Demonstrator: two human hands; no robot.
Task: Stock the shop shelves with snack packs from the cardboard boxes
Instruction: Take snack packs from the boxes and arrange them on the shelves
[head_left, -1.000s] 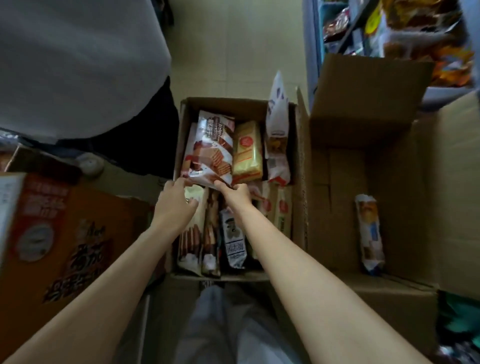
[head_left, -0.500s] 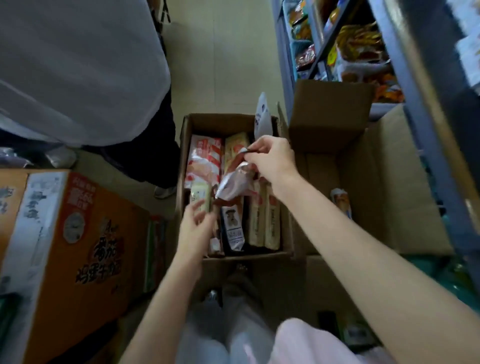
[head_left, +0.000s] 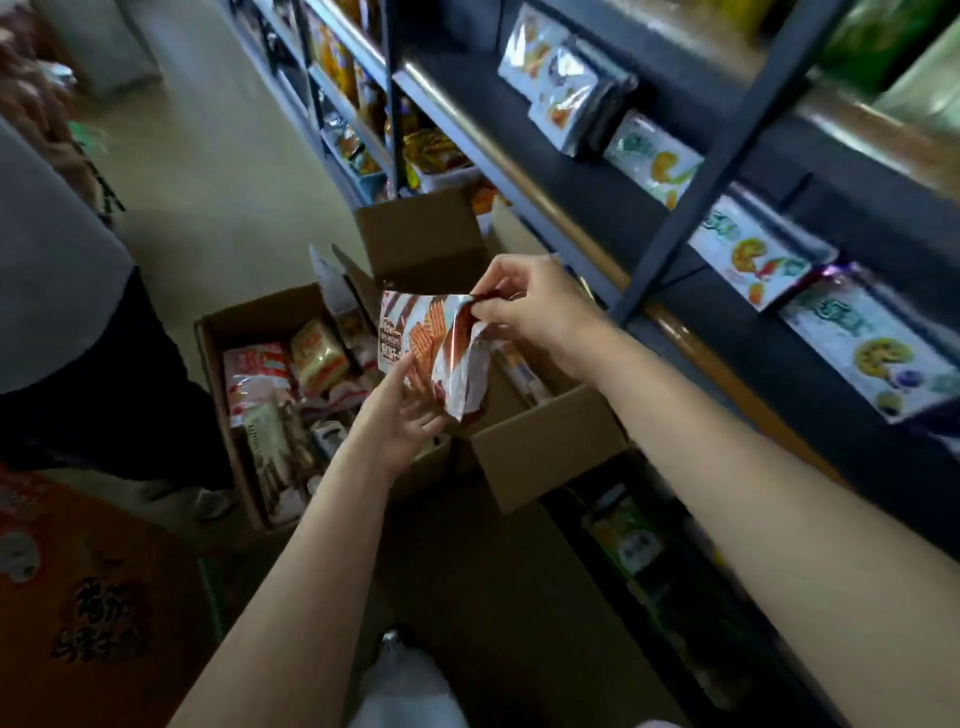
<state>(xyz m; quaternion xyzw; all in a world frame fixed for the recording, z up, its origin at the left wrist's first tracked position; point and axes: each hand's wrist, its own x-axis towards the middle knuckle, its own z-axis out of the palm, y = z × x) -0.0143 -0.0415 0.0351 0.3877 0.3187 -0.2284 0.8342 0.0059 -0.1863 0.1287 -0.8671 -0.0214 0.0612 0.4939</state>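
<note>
So I've got the shiny red-and-white striped wafer snack pack (head_left: 434, 348) up in the air between both hands, above the boxes. My right hand (head_left: 535, 306) is pinching the pack's top right corner between thumb and fingertips, other fingers curled in. My left hand (head_left: 402, 415) is underneath it, palm up, fingers loosely spread and cupping the bottom edge, thumb resting against the front of the pack. Looks like a support more than a real grip.

Directly below and to the left of my left hand sits the open brown cardboard box (head_left: 218, 384) stuffed with mixed snack packs: a red-and-white one (head_left: 257, 379), a yellow one (head_left: 317, 356), some long thin ones standing on end. Right under the pack, below my right hand, is a second brown cardboard box (head_left: 540, 452) with its flaps up; can't really make out what's inside.

Off to the right of my right hand runs the dark grey metal shop shelf (head_left: 649, 218), with white foil biscuit packs (head_left: 649, 161) lying along it. Far left of my left hand there's an orange printed carton (head_left: 88, 597), and someone in a grey top (head_left: 47, 291) standing near it.
</note>
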